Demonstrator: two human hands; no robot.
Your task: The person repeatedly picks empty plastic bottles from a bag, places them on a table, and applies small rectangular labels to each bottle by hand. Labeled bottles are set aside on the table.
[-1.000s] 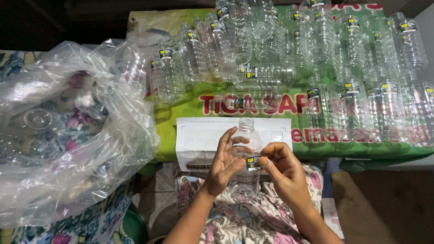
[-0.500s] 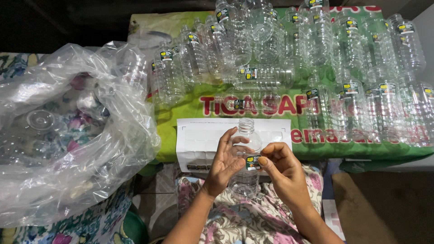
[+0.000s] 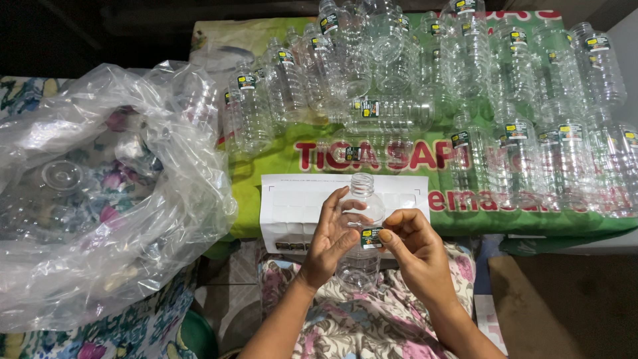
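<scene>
Nothing much has moved: the left hand still holds the clear bottle in its grip, and the right hand still presses the little sticker on.

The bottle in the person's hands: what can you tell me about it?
The bottle is small, of clear ribbed plastic, empty and uncapped, its open threaded neck pointing up and away from the person. It is held upright above a flowered cloth. The left hand cradles its side; the right hand presses a little dark and yellow sticker on its front with the thumb.
</scene>
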